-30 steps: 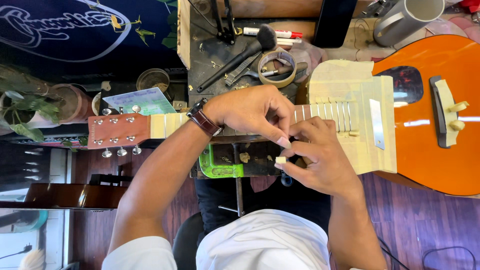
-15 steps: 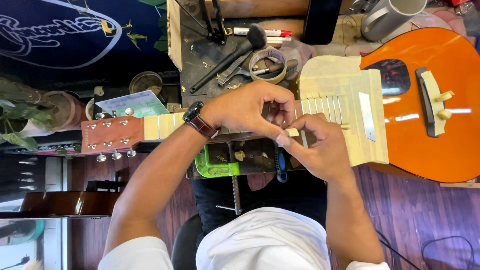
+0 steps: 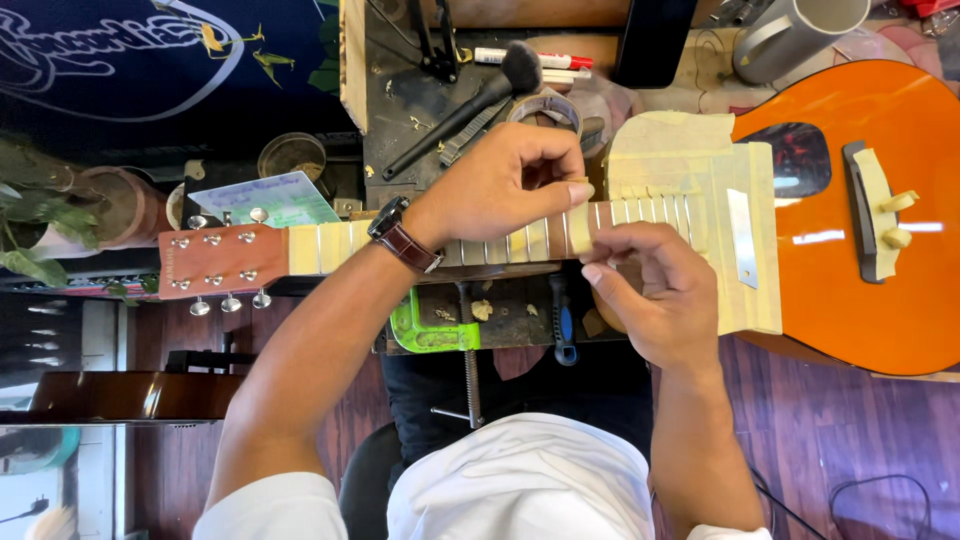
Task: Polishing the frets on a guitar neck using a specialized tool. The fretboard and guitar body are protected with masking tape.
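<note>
Across the workbench (image 3: 400, 100) lies an orange guitar (image 3: 870, 290), its neck (image 3: 500, 243) masked with pale tape. From the head camera, the left hand (image 3: 500, 185) pinches a tape strip (image 3: 580, 215) over the fretboard, while the right hand (image 3: 655, 295) presses fingertips against the neck beside it.

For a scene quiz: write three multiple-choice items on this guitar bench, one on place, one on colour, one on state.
1. Where is the left hand?
A. on the neck
B. on the body
C. on the brush
2. What colour is the clamp?
A. red
B. green
C. black
3. How is the fretboard?
A. bare
B. strung
C. taped

Answers: 1 A, its fingers pinch at the guitar neck, opposite the right hand. 2 B, bright green under the neck. 3 C, pale tape strips lie between frets, with no strings showing.
</note>
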